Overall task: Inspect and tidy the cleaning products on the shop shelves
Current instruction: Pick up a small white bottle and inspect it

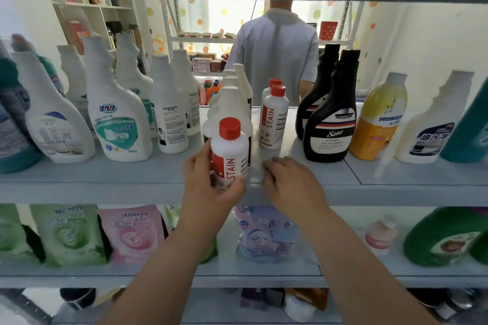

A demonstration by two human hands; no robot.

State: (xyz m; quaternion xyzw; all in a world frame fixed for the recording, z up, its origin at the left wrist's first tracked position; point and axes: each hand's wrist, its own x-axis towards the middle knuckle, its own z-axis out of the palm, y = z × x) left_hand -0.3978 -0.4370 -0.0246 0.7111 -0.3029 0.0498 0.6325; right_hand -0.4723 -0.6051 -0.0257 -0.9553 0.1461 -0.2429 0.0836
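stain bottle [230,152], white with a red cap, sits upright at the front of the middle shelf [105,182], near the centre of my view. my left hand [208,182] grips its lower half, fingers and thumb curled round it. the hand hides the base, so i cannot tell whether it touches the board. my right hand [293,182] is at 3 o'clock from the bottle, just beside it but apart, knuckles up, fingers loosely curled over the shelf's front lip with nothing in them. a row of plain white bottles [232,97] stands right behind at 12 o'clock. two more stain bottles [274,121] stand at 1 o'clock, black sam bottles [327,124] at 2 o'clock, oil enemy bottles [171,119] at 10 o'clock. beyond the shelf at 12 o'clock a person [277,55] in a grey shirt stands with their back to me.
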